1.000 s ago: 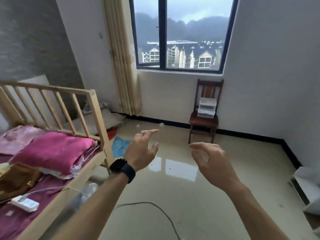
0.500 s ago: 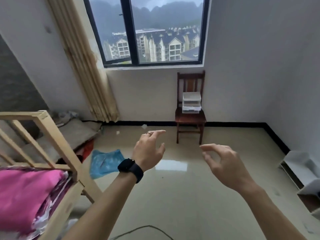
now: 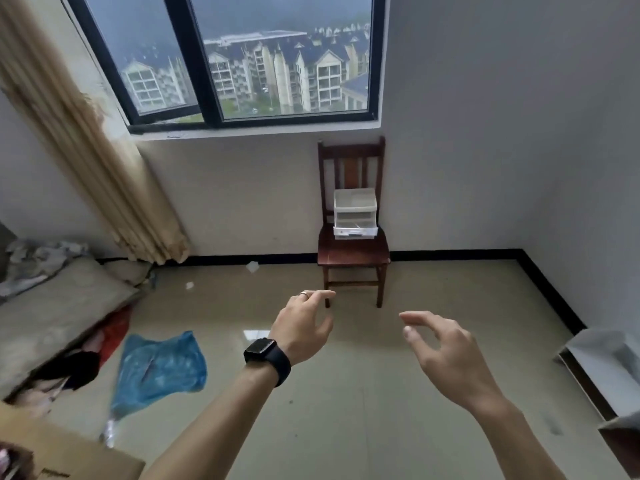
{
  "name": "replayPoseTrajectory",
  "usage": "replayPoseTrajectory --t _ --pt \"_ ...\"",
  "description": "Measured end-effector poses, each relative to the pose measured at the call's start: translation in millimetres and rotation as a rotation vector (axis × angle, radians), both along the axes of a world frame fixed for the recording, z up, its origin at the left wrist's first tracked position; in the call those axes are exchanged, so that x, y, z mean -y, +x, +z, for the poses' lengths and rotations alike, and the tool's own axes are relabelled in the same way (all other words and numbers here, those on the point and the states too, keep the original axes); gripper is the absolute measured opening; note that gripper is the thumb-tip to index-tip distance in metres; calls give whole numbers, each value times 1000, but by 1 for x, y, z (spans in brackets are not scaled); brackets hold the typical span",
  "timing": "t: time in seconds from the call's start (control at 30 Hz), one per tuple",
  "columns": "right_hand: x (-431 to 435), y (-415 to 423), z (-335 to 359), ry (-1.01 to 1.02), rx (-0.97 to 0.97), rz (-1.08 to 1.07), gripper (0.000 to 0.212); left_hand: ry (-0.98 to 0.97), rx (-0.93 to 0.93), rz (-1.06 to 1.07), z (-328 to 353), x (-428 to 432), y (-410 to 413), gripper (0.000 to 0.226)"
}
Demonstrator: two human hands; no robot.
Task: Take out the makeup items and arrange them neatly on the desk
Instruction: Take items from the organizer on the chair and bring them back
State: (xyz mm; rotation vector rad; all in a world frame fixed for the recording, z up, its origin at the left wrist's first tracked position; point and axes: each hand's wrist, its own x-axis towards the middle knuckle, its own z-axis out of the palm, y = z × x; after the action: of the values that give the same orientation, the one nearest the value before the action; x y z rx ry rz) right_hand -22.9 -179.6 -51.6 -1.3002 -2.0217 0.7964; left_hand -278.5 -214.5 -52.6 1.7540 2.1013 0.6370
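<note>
Your left hand (image 3: 301, 327) and right hand (image 3: 446, 351) hover empty, fingers loosely apart; the white drawer box (image 3: 355, 216) sits on the wooden chair (image 3: 353, 253) ahead, against the wall. A blue plastic bag (image 3: 159, 365) lies on the floor to your left, well off the line to the chair.

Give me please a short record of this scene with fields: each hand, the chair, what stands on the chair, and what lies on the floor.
left hand: raised in front, fingers loosely curled, holds nothing
left wrist: black watch
right hand: raised in front, fingers relaxed, holds nothing
chair: dark wood, against the wall below the window
on the chair seat: white drawer box, contents too small to tell
floor, left side: blue plastic bag, lying flat
</note>
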Motion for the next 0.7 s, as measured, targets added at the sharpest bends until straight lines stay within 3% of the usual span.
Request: replayPoseTrajectory --t 0.33,0.7 --pt "-198 -28 -26 -118 117 40 22 -124 54 62 -49 -179 -39 45" --pt "-411 -128 -59 -257 227 60 25 -235 57 49 -117 -405 -134 49"
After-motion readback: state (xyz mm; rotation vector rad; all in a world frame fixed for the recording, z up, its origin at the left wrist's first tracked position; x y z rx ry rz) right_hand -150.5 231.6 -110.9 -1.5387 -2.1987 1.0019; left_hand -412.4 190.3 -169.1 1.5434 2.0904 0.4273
